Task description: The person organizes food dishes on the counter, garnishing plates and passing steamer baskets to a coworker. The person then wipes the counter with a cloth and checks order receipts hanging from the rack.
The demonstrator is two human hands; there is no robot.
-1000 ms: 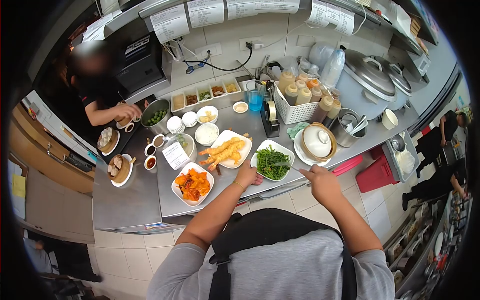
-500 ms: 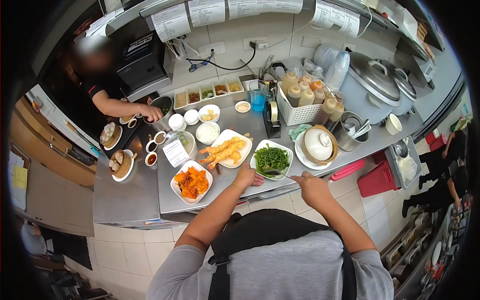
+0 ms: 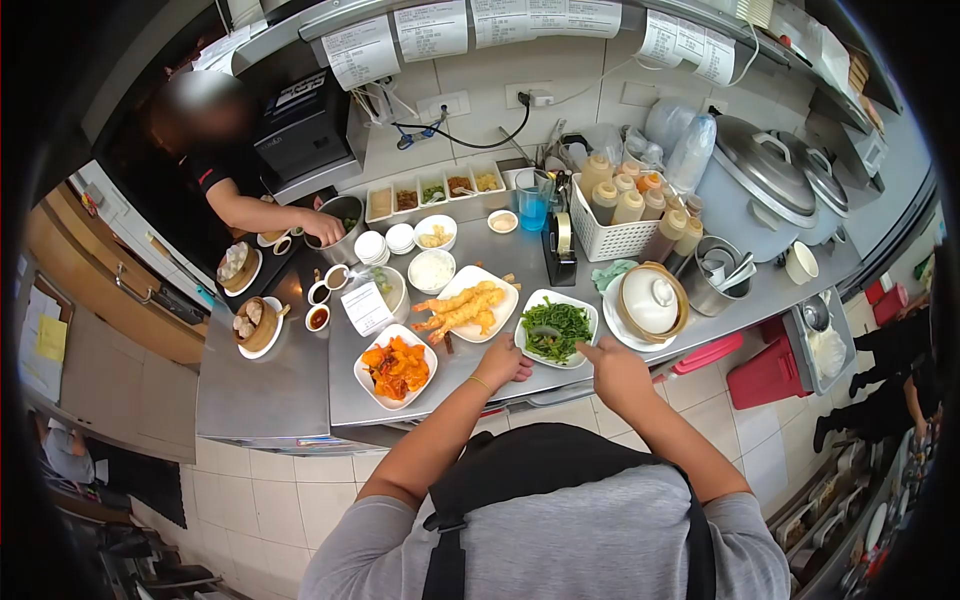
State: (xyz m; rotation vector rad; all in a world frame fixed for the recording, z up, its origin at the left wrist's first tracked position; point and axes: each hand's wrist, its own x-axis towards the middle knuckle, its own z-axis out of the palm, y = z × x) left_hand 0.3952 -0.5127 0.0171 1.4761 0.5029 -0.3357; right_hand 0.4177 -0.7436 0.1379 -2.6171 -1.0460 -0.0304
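Observation:
Chopped leafy greens (image 3: pixel 556 326) fill a squarish white dish (image 3: pixel 590 352) at the counter's front edge. My left hand (image 3: pixel 503 364) grips the dish's near left corner, thumb up by the rim. My right hand (image 3: pixel 620 374) is closed around the handle of a metal spoon (image 3: pixel 546 333), whose bowl rests in the greens. Just left of the dish, a white plate (image 3: pixel 508 287) bears fried battered shrimp (image 3: pixel 468 306). Farther left, orange-sauced pieces (image 3: pixel 396 368) lie in another white dish (image 3: pixel 424 391).
A lidded clay pot (image 3: pixel 653 303) stands right of the greens. Behind are a tape dispenser (image 3: pixel 559 252), a white basket (image 3: pixel 596 236) of squeeze bottles and a utensil pot (image 3: pixel 716 284). At left, a co-worker's hand (image 3: pixel 322 226) reaches into a metal pot (image 3: pixel 350 238).
My right hand has shifted closer to the dish, and the spoon has moved left, deeper among the greens. My left hand stays at the dish's corner. The whole view has shifted slightly.

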